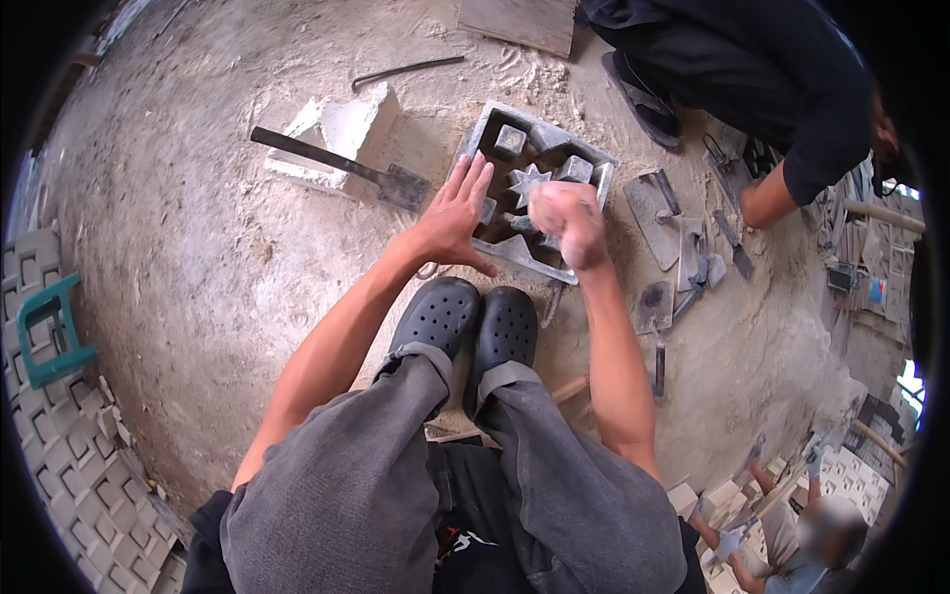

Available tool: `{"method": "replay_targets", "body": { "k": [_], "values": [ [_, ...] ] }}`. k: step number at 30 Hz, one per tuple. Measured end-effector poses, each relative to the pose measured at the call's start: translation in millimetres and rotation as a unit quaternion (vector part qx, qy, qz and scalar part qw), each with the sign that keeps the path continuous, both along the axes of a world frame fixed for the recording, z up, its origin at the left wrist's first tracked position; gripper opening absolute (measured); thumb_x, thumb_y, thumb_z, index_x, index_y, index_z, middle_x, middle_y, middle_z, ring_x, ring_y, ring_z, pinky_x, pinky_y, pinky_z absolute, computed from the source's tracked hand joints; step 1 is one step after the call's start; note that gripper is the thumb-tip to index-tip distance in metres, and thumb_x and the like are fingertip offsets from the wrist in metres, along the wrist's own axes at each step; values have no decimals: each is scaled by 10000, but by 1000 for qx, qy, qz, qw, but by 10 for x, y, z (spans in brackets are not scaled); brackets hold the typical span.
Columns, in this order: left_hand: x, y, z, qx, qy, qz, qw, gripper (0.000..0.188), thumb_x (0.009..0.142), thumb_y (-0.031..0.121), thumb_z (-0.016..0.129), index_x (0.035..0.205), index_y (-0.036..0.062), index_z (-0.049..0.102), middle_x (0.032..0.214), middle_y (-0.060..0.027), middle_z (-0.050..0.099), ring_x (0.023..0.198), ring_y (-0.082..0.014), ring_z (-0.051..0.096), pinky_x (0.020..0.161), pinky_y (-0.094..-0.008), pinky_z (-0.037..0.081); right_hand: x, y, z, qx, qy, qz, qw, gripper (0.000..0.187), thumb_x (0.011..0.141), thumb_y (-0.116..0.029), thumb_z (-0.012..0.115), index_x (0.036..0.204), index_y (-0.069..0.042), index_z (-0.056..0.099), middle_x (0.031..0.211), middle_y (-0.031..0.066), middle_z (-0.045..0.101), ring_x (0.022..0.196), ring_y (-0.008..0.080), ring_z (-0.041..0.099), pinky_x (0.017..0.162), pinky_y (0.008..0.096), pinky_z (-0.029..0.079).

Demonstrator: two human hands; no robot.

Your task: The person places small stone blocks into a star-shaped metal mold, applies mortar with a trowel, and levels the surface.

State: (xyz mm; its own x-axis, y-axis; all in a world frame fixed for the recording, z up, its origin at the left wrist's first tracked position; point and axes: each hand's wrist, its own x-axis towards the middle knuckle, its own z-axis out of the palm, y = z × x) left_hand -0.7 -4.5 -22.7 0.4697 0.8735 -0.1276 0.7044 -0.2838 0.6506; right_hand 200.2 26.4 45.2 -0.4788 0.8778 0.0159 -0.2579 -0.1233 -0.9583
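Observation:
A grey square mould [601,161] lies on the dusty ground just beyond my feet. Inside it stand an eight-pointed star block [528,184] and several smaller blocks, among them a square-topped one [511,142] near the far corner. My left hand [455,220] is open, fingers stretched out along the mould's left wall. Over the right part of the mould, my right hand [571,220] is closed in a fist, slightly blurred. A greenish bit [517,222] shows beside the fist; whether the hand grips it, or anything else, is hidden.
Left of the mould, a dark-handled flat tool [396,183] leans across a white block [341,129]. Trowels [655,302] and flat plates [650,220] lie at the right. A co-worker [752,79] crouches at the far right, another person [792,554] sits lower right. A green stool [59,332] stands left.

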Motion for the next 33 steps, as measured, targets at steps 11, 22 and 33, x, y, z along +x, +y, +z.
{"method": "replay_targets", "body": {
  "k": [11, 22, 33],
  "values": [
    [-33, -60, -29, 8, 22, 7, 1000, 1519, 453, 591, 901, 1524, -73, 52, 1598, -287, 39, 1495, -427, -28, 1224, -460, 110, -169, -233, 259, 29, -2, -177, 984, 350, 955, -144, 573, 643, 14, 597, 543, -43, 459, 486, 34, 365, 460, 250, 265],
    [-14, -30, -24, 24, 19, 7, 1000, 1531, 435, 609, 898, 1528, -61, 63, 1599, -286, 55, 1492, -439, 7, 1214, -466, 141, -197, -85, -7, 87, -81, -118, 986, 385, 941, -148, 563, 588, 0, 524, 523, -49, 450, 518, 43, 398, 468, 281, 288],
    [-10, -31, -13, 29, 36, 7, 999, 1515, 445, 586, 907, 1536, -45, 67, 1601, -282, 52, 1494, -433, -2, 1219, -469, 132, 159, -37, 925, 15, 146, -384, 911, 509, 984, -218, 474, 523, -159, 263, 457, -32, 272, 394, 105, 236, 420, 301, 214]
  ]
}}
